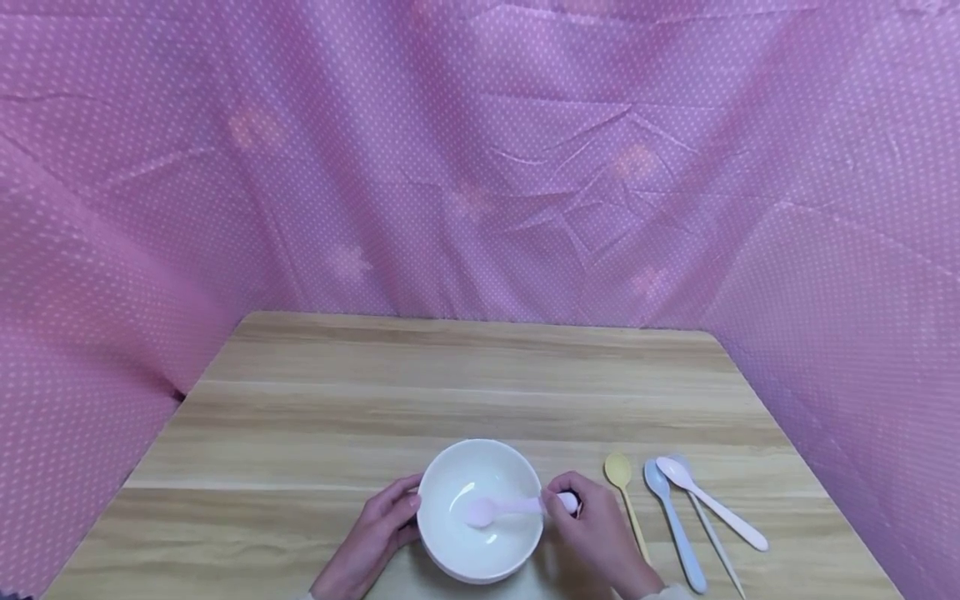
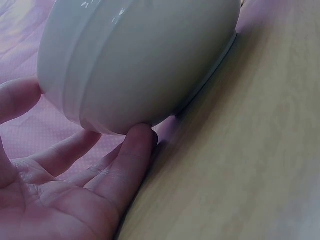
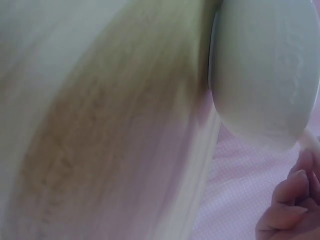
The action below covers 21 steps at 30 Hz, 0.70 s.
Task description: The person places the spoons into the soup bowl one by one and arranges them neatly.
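Note:
A white bowl stands on the table in front of me. My left hand holds its left side, thumb at the rim. In the left wrist view, the fingertips touch the bowl's outer wall. At the bowl's right rim, my right hand pinches a pale pink spoon by its handle. The spoon's head lies over the inside of the bowl; whether it touches the bottom I cannot tell. In the right wrist view, curled fingers show beside the bowl, with the spoon mostly hidden.
Right of my right hand lie a yellow spoon, a blue spoon and a pale pink spoon crossing a thin greyish one. The wooden table meets a pink dotted cloth behind and at both sides.

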Motion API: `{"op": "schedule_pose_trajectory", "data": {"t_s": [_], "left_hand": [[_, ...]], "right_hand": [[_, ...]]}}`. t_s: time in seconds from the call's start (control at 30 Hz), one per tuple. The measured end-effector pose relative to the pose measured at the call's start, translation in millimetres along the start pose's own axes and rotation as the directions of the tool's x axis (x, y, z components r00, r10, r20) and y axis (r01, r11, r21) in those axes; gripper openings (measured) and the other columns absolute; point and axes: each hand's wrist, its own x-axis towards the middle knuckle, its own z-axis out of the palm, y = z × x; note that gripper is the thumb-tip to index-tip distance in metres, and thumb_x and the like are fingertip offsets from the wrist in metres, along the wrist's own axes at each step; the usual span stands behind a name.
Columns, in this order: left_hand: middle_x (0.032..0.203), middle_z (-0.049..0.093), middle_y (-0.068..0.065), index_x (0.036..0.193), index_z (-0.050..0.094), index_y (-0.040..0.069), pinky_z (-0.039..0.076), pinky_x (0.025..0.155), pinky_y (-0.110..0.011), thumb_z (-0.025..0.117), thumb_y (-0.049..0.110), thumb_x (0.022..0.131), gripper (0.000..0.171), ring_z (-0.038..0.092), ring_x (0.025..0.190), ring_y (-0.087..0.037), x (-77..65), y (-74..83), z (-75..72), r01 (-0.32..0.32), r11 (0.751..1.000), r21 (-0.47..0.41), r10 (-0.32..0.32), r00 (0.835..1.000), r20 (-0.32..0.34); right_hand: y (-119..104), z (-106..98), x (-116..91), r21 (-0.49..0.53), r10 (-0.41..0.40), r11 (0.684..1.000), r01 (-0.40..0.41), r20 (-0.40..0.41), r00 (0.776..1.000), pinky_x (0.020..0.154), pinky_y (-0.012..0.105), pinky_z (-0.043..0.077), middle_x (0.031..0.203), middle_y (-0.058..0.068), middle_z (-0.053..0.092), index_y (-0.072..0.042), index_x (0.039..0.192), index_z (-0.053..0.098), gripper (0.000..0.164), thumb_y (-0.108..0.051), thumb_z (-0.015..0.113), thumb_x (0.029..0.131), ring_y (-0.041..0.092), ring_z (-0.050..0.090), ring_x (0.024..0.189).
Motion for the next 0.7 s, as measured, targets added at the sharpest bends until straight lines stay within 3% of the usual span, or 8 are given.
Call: {"op": "schedule_pose_trajectory", "data": {"t_s": [0.23,0.7], "left_hand": [[0.132,0.048,-0.013,0.139,0.021,-0.013,0.05,0.092,-0.034,0.04,0.017,0.099,0.054,0.056,0.109,-0.012,-0.2,-0.7,-2.5,-0.062,0.998,-0.01,0.063,0.996,0.06],[0.134,0.044,-0.02,0.14,0.018,-0.013,0.05,0.092,-0.032,0.04,0.017,0.099,0.055,0.056,0.11,-0.014,-0.3,-0.4,-2.5,-0.058,0.998,-0.012,0.058,0.997,0.058]], "right_hand": [[-1.9,1.5,2.4,0.027,-0.025,0.999,0.023,0.07,0.997,0.055,0.016,0.047,0.074,-0.005,0.06,-0.016,0.082,0.064,0.005,-0.02,0.065,0.085,0.002,0.052,0.064],[-2.0,1.6,3.3,-0.005,-0.026,1.0,0.026,0.075,0.997,0.051,0.016,0.042,0.066,-0.008,0.054,-0.018,0.081,0.064,0.005,-0.022,0.065,0.084,0.003,0.047,0.061]]}}
